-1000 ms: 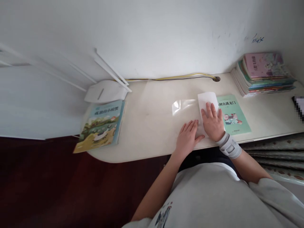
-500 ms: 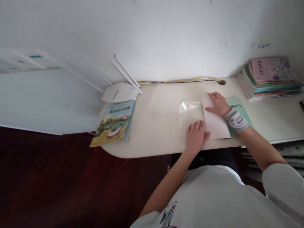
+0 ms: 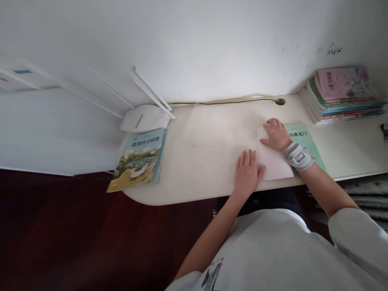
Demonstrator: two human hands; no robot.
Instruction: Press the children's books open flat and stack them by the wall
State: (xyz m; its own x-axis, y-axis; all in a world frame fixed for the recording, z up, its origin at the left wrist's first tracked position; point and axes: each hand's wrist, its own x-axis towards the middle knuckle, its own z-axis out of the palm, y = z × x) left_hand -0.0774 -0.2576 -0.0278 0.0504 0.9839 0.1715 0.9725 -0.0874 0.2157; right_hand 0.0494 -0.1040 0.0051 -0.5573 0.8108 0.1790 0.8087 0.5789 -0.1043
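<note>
In the head view, right of centre, I see a white sheet (image 3: 273, 165) beside a green book (image 3: 313, 146). Right hand (image 3: 276, 135), thumb apart from fingers, should press evenly; left hand (image 3: 247, 171), flat, thumb also apart, should steady its edge. The sheet looks plain and smooth.

A thin, pale green rectangular paper book (image 3: 303, 140) lies flat, cover up, with dark Chinese characters across its upper part and a small coloured picture, mostly hidden, below them. Directly left of the book lies a plain white rectangular paper sheet (image 3: 273, 164), smooth, its upper right part covered.
</note>
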